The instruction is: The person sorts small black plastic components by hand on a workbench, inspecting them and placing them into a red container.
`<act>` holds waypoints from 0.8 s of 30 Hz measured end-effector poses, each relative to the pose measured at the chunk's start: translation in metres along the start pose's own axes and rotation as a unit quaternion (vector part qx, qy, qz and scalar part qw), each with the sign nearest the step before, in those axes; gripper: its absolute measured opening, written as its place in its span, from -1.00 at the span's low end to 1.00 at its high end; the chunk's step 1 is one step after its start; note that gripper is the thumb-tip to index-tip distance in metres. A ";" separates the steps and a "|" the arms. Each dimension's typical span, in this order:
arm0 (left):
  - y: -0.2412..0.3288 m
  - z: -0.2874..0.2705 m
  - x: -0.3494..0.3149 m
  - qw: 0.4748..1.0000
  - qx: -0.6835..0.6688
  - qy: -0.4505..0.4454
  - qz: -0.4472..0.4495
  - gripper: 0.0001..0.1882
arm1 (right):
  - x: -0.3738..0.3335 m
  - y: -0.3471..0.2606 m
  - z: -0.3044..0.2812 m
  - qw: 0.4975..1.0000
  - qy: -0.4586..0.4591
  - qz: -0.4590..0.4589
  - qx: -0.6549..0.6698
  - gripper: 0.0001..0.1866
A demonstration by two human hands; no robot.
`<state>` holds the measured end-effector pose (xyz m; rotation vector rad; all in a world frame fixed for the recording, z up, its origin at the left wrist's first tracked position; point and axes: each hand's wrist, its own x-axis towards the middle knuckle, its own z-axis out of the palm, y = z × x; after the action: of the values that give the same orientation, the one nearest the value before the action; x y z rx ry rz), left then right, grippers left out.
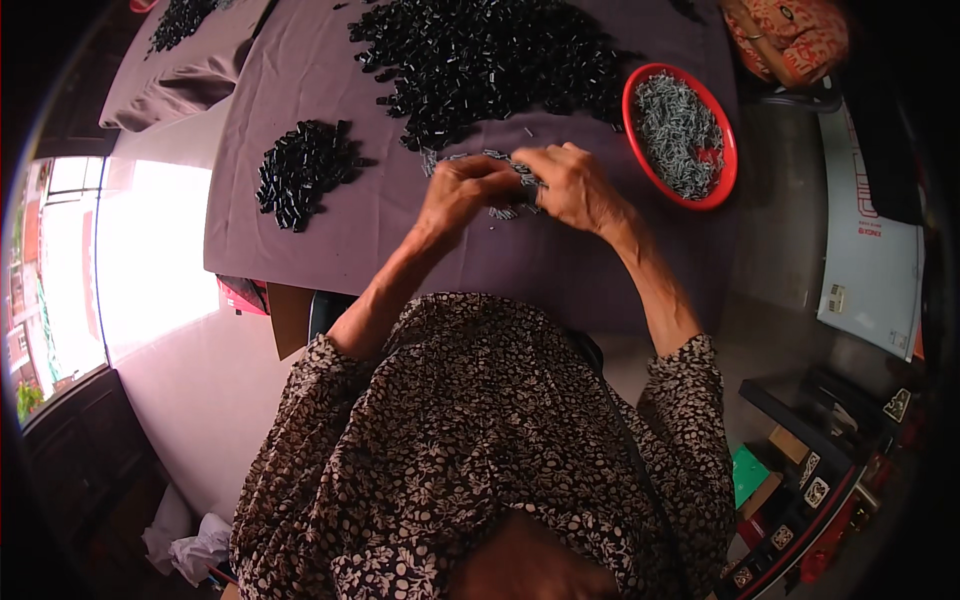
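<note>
My left hand (466, 192) and my right hand (578, 186) meet close together over the middle of the cloth-covered table (400, 245). The fingers of both are bent and closed, and whatever small thing they pinch is hidden between them. Under and around the fingertips lies a loose scatter of small grey metal pins or screws (503, 212). Just beyond the hands spreads a large heap of small black pieces (490, 60), short and shiny. A smaller pile of the same black pieces (305, 172) lies left of my left hand.
Right of my right hand stands a red bowl (729, 165) filled with grey metal pieces (678, 135). At the far right, another person's arm (765, 45) shows. A second covered table (185, 75) with black pieces stands at the far left. Boxes and shelving line the right side.
</note>
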<state>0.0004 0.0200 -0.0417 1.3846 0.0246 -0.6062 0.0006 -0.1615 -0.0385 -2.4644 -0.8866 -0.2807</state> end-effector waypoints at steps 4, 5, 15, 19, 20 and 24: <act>0.010 -0.058 -0.003 0.964 0.180 0.146 0.127 -0.81 | 0.017 0.022 -0.002 0.986 0.079 0.140 0.042 -0.69; 0.011 -0.077 -0.002 0.949 0.214 0.174 0.154 -0.80 | 0.019 0.036 0.007 0.984 0.125 0.130 0.012 -0.73; 0.006 -0.182 -0.020 0.758 0.520 0.361 0.158 -0.78 | 0.040 0.049 0.041 0.994 0.032 0.101 -0.020 -0.69; 0.005 -0.186 -0.017 0.756 0.524 0.356 0.165 -0.77 | 0.039 0.053 0.032 0.996 0.003 0.086 -0.016 -0.69; 0.006 -0.186 -0.017 0.745 0.540 0.355 0.166 -0.76 | 0.037 0.054 0.027 0.995 0.002 0.102 0.004 -0.68; 0.008 -0.174 -0.019 0.702 0.572 0.372 0.204 -0.75 | 0.023 0.061 0.018 0.987 0.026 0.153 0.035 -0.70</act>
<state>0.0449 0.1884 -0.0638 2.6830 -0.0195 0.5098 0.0574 -0.1804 -0.0690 -2.4692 -0.4780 -0.2010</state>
